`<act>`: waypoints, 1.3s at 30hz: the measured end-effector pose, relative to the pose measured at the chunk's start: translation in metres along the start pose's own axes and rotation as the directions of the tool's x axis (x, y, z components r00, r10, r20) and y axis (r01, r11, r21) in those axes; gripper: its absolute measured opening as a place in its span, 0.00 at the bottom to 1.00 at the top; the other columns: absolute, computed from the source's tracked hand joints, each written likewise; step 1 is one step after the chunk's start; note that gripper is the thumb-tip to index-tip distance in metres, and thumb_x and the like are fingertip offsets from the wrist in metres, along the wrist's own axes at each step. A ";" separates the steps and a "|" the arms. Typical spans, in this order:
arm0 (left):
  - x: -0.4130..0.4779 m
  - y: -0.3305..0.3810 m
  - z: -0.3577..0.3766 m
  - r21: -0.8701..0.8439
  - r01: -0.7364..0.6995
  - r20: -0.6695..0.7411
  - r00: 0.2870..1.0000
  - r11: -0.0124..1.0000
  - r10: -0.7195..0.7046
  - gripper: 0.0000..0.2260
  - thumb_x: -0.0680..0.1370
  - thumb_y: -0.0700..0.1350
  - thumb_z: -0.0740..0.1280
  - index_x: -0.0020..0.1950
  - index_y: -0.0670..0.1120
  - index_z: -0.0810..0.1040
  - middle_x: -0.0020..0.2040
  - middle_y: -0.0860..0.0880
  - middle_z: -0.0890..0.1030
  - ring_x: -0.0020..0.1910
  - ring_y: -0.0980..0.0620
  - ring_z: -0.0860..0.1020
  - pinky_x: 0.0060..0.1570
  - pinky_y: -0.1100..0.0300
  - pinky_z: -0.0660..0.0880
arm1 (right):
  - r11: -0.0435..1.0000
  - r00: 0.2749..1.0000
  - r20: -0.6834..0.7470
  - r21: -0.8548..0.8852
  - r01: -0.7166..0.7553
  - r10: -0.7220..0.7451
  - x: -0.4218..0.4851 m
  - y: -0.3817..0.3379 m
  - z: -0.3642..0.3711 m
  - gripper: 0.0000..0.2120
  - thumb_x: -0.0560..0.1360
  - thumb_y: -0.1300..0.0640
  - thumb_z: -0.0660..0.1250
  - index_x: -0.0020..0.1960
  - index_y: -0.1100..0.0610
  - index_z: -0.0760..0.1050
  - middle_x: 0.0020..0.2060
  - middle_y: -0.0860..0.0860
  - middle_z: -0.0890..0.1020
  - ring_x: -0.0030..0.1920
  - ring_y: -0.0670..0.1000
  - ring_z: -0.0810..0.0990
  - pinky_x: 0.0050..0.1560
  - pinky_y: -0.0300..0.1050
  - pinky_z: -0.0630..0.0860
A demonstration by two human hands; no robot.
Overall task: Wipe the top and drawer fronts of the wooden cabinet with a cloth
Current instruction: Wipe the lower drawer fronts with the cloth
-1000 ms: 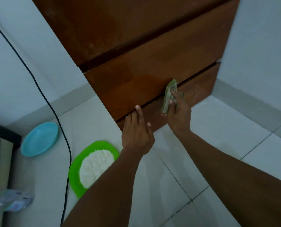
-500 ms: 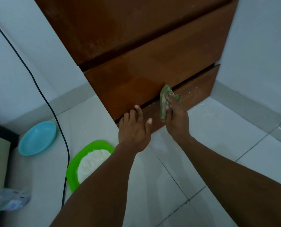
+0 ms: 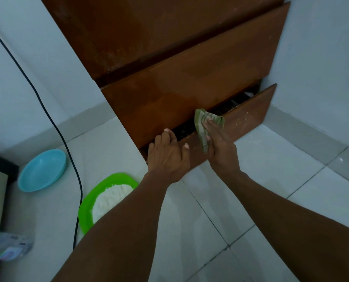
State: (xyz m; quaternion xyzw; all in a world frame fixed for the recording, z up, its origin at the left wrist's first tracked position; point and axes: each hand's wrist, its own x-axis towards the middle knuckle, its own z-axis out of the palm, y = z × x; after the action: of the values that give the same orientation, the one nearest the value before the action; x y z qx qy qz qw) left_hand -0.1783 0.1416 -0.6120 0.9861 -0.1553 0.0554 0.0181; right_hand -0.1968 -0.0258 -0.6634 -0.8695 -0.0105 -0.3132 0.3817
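Observation:
The wooden cabinet [image 3: 169, 47] stands against the white wall, seen from above. Its bottom drawer [image 3: 249, 117] is pulled out a little, with a dark gap along its top edge and pale specks on its front. My left hand [image 3: 167, 157] has its fingers hooked over the drawer's top edge near the left end. My right hand [image 3: 220, 147] presses a green striped cloth [image 3: 204, 125] against the drawer front near the top edge. The middle drawer front [image 3: 190, 88] above is closed.
On the tiled floor at left lie a green plate of white powder [image 3: 88, 208], a light blue bowl [image 3: 41, 171] and a black cable [image 3: 53, 127]. A clear plastic bag [image 3: 8, 247] sits at the lower left. White walls flank the cabinet.
The bottom drawer has come open, pulled out by my left hand. My right hand with the cloth has shifted slightly left along the drawer front.

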 end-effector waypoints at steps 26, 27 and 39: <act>-0.046 -0.045 0.027 -0.200 -0.193 -0.152 0.975 0.961 0.164 0.28 0.81 0.48 0.53 0.76 0.31 0.66 0.74 0.33 0.70 0.74 0.34 0.69 0.72 0.39 0.69 | 0.875 0.870 0.320 -0.189 0.446 -0.375 0.004 -0.019 0.028 0.19 0.84 0.49 0.56 0.71 0.53 0.74 0.69 0.54 0.76 0.71 0.57 0.71 0.74 0.56 0.64; -0.046 -0.045 0.027 -0.195 -0.191 -0.150 0.975 0.962 0.163 0.29 0.81 0.49 0.53 0.76 0.32 0.66 0.74 0.33 0.70 0.74 0.34 0.69 0.73 0.39 0.68 | 0.871 0.868 0.323 -0.194 0.452 -0.378 0.005 -0.019 0.028 0.19 0.84 0.49 0.56 0.70 0.53 0.75 0.68 0.54 0.76 0.69 0.57 0.72 0.74 0.56 0.64; -0.010 0.000 0.023 -0.186 -0.291 -0.150 0.952 0.938 0.266 0.28 0.82 0.51 0.54 0.73 0.32 0.70 0.69 0.33 0.76 0.70 0.35 0.74 0.70 0.42 0.72 | 0.910 0.922 0.298 -0.253 0.327 -0.249 0.031 0.021 0.002 0.22 0.85 0.48 0.51 0.68 0.55 0.77 0.66 0.55 0.78 0.68 0.57 0.73 0.74 0.56 0.63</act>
State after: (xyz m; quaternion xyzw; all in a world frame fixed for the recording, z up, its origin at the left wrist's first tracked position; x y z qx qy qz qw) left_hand -0.1857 0.1431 -0.6356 0.9416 -0.2970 0.1016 0.1217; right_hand -0.1655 -0.0458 -0.6617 -0.9391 -0.1422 -0.2480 0.1908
